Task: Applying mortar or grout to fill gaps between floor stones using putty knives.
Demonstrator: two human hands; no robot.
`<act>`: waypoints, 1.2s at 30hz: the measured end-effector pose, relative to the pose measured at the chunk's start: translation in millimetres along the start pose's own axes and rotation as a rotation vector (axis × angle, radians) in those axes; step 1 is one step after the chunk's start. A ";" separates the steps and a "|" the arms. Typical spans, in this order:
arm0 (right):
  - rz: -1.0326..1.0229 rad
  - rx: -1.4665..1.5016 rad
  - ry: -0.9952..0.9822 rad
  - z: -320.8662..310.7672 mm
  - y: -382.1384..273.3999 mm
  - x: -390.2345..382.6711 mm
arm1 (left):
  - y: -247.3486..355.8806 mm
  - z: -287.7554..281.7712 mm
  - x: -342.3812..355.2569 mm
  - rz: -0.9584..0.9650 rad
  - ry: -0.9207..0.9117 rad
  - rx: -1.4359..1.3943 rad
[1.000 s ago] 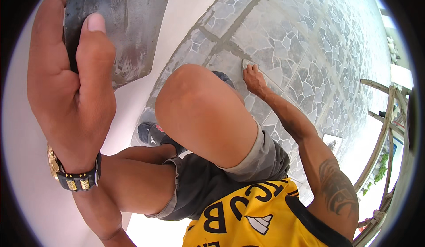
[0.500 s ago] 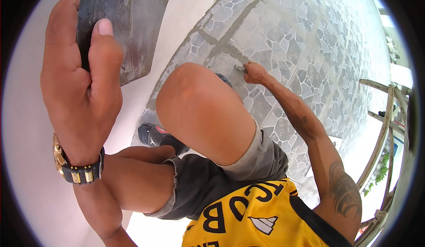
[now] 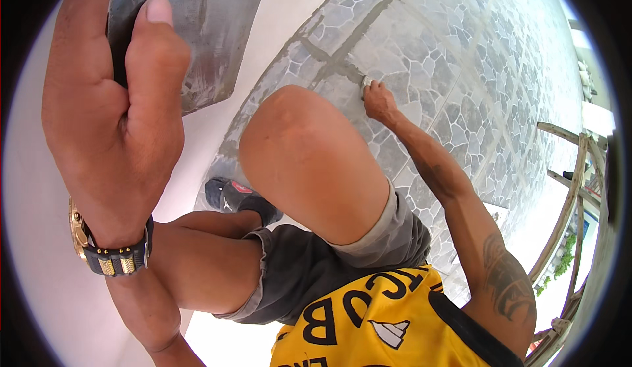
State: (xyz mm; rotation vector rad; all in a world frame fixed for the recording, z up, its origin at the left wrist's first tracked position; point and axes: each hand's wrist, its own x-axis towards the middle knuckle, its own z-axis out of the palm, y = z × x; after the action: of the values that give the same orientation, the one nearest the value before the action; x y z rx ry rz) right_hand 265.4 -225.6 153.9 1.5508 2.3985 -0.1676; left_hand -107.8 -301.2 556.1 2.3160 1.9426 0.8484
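Observation:
Close up at the upper left, my left hand (image 3: 118, 117) is closed on the edge of a dark flat plate (image 3: 204, 38), its thumb lying along the face. Pale grey smears mark the plate. My right hand (image 3: 380, 100) reaches down to the stone-patterned floor (image 3: 428, 71), closed on a small greyish tool (image 3: 366, 88). The tool is mostly hidden by the fingers, so its kind is unclear. It sits at the lower end of a darker grey mortar joint (image 3: 345, 69), which crosses another joint near the wall side.
My bent knee (image 3: 289, 110) stands between the two hands, with a dark shoe (image 3: 227, 194) below it. A white wall (image 3: 296, 11) runs along the floor's left edge. At the right is a wooden pole frame (image 3: 573, 209), with green plants (image 3: 559, 266) behind it.
My left hand and the plate have shifted slightly up, and the hand appears nearer. My right hand has moved a little up the floor, and the small tool in it has turned.

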 end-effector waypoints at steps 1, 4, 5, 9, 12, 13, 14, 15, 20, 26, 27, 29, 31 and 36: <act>-0.123 -0.113 -0.040 2.3 -15.8 -1.0 | -2.4 1.5 -0.4 -0.005 0.001 0.006; -0.125 0.037 -0.080 -22.5 -20.3 14.4 | -9.8 8.4 -1.9 0.210 0.153 0.039; -0.089 0.176 -0.219 -37.4 -11.5 28.1 | -11.2 8.3 -2.9 0.189 0.136 0.020; 0.106 0.169 -0.002 -30.3 1.5 20.3 | -7.5 -2.0 -1.0 0.072 0.027 0.017; -0.026 0.145 0.033 -19.8 -5.8 20.7 | -12.5 -3.0 -2.4 0.126 0.073 0.019; -0.051 0.207 0.000 -20.9 -1.1 27.4 | -12.0 -0.7 -2.1 0.127 0.073 0.019; -0.028 0.379 -0.141 -44.1 7.4 42.1 | -12.1 3.0 -3.6 0.157 0.126 0.039; -0.033 0.380 -0.142 -54.4 11.4 44.8 | -11.9 4.7 -4.6 0.191 0.180 0.058; 0.121 0.252 0.009 -56.1 14.1 42.5 | -12.0 -6.2 -4.7 0.068 0.037 0.041; -0.111 0.177 -0.039 -50.0 0.1 37.7 | -7.9 5.8 -1.7 0.150 0.147 0.000; -0.066 0.246 -0.111 -66.0 7.4 49.1 | -7.2 6.5 -0.1 0.193 0.156 0.038; -0.014 0.317 -0.183 -76.4 17.1 63.0 | -10.7 3.4 -0.1 0.162 0.114 0.022; 0.076 0.258 0.034 -78.1 18.1 70.3 | -12.2 2.3 -0.3 0.127 0.071 0.010; -0.128 0.031 0.024 -18.7 -29.8 52.7 | -8.4 8.8 -1.3 0.039 0.051 -0.011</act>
State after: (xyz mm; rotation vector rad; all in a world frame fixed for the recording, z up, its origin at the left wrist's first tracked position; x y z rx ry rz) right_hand 214.9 -187.3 154.6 1.4196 2.5268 -0.2146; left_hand -112.0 -297.5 545.2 2.3573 1.9122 0.9269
